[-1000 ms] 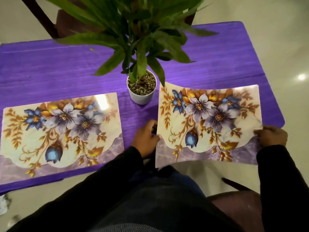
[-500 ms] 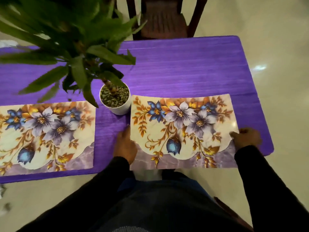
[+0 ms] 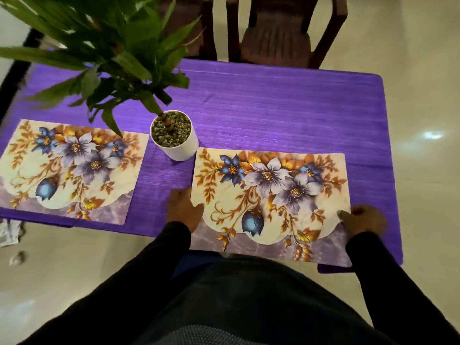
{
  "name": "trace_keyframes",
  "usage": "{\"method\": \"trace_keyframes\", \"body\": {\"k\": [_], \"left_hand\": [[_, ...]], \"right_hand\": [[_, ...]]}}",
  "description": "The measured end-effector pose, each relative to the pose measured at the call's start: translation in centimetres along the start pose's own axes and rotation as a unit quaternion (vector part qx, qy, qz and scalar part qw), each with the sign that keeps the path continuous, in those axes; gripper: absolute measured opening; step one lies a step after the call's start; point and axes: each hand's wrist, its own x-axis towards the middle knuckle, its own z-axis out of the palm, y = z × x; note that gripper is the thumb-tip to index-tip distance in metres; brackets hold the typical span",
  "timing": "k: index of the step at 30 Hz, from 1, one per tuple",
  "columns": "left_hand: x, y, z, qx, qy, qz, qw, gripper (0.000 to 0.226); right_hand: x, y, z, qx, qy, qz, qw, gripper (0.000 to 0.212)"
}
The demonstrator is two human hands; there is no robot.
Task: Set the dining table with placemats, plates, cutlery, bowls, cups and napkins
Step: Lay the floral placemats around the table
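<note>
Both hands grip the right placemat point(image 3: 271, 202) at its side edges, left hand point(image 3: 183, 207) and right hand point(image 3: 363, 220) each pinching it. It lies on the table point(image 3: 273, 108), near edge overhanging. Slide it farther on, level with the left placemat point(image 3: 72, 168), clear of the pot point(image 3: 174, 135).

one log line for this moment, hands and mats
step: placing second placemat | left hand: grips left edge | right hand: grips right edge | right placemat: overhangs near table edge | left placemat: flat
</note>
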Motion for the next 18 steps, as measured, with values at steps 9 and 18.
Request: {"method": "trace_keyframes", "body": {"k": [9,18], "left_hand": [[0.1,1.0,-0.5,-0.041,0.009,-0.019,0.999,0.037],[0.4,0.3,-0.1,-0.046,0.032,-0.008,0.998,0.028]], "right_hand": [[0.1,0.4,-0.8,0.012,-0.007,-0.006,1.000,0.028],[-1.2,0.3,0.2,0.069,-0.017,0.023,0.997,0.023]]}}
